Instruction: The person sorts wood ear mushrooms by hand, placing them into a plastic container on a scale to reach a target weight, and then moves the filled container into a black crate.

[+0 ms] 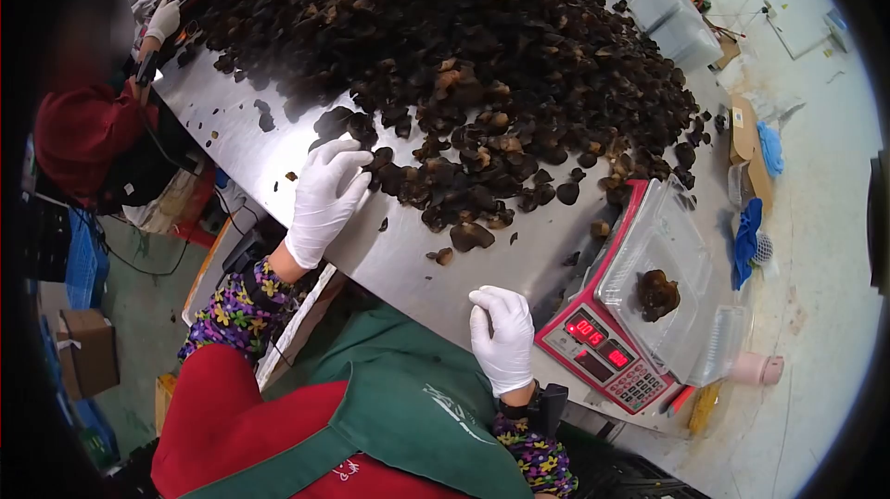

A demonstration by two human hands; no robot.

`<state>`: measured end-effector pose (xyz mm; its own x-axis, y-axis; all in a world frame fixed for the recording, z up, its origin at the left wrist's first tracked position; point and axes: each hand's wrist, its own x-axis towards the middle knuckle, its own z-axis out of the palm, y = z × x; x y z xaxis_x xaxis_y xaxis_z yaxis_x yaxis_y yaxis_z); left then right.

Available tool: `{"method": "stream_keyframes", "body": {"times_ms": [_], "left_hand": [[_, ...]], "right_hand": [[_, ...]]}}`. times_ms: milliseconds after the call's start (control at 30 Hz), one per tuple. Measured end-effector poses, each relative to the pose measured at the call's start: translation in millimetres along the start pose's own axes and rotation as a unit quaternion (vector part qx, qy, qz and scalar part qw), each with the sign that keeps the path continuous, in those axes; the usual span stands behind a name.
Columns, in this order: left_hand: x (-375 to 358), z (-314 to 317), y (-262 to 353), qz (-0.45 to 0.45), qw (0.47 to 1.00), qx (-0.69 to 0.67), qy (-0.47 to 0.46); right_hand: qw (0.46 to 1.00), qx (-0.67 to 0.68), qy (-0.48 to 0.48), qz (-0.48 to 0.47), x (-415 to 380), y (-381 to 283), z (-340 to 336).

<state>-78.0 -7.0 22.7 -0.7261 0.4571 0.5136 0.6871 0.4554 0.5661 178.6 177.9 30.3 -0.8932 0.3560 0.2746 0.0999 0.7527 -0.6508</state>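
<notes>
My left hand (323,201), in a white glove, is at the near edge of a large heap of dark brown, ear-shaped fungus pieces (445,45). Its thumb is apart from its bent fingers, and the fingertips touch dark pieces (345,126). My right hand (503,340), also gloved, hovers by the table's front edge, left of a red scale (603,351), with fingers curled in and nothing seen in them. On the scale sits a clear plastic tray (630,263) with one brown piece (657,295) inside. Red digits glow on its display.
A co-worker's gloved hand (164,19) is at the upper left of the metal table (408,281). Clear containers (675,25) stand at the back right. An open cardboard box (749,151) and blue cloth (746,244) lie right of the scale.
</notes>
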Motion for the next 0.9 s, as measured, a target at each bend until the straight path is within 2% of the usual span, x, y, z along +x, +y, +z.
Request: {"method": "stream_keyframes", "body": {"times_ms": [133, 267, 367, 433, 467, 500, 600, 667, 700, 767, 833, 867, 900], "left_hand": [[20.7, 6.5, 19.7, 0.017, 0.999, -0.045, -0.021], [33.1, 22.0, 36.1, 0.085, 0.992, -0.034, -0.089], [50.9, 32.0, 37.8, 0.043, 0.993, -0.061, -0.096], [73.3, 43.3, 28.9, 0.052, 0.996, -0.069, -0.031], [83.8, 44.4, 31.2, -0.014, 0.993, -0.114, -0.033], [98.8, 52.6, 21.1, 0.021, 0.996, -0.083, -0.005], [132.0, 70.1, 13.6, 0.018, 0.999, -0.037, 0.004], [142.8, 86.6, 8.0, 0.117, 0.988, 0.095, 0.014], [144.2, 96.8, -0.9, 0.124, 0.986, 0.107, -0.016], [146.0, 118.4, -21.4, 0.096, 0.993, 0.065, -0.037], [143.9, 110.6, -12.8, 0.051, 0.994, -0.093, -0.032], [143.0, 100.2, -9.3, -0.004, 0.973, -0.210, -0.100], [141.6, 80.9, 7.6, -0.160, 0.918, -0.314, -0.181]], "right_hand": [[1.000, -0.012, 0.012, 0.009, -0.3, 0.8, 7.1], [0.998, -0.051, 0.046, -0.005, -8.5, 9.8, 19.3], [0.996, -0.075, 0.051, -0.021, -8.9, 9.1, 21.2], [0.996, -0.071, 0.047, -0.021, -9.1, 9.2, 20.4], [0.996, -0.070, 0.048, -0.023, -8.8, 9.4, 20.5], [0.996, -0.066, 0.049, -0.021, -8.4, 9.6, 20.3], [0.997, -0.051, 0.050, -0.016, -7.7, 11.2, 20.1], [0.998, -0.043, 0.053, -0.013, -7.1, 11.3, 18.8], [0.998, -0.040, 0.053, -0.013, -6.9, 10.1, 18.5], [0.998, -0.039, 0.056, -0.013, -6.9, 10.2, 18.1], [0.998, -0.035, 0.058, -0.018, -8.2, 12.6, 19.3], [0.998, -0.033, 0.055, -0.015, -8.9, 12.5, 18.7], [0.998, -0.031, 0.058, -0.012, -8.5, 11.7, 18.3]]}}
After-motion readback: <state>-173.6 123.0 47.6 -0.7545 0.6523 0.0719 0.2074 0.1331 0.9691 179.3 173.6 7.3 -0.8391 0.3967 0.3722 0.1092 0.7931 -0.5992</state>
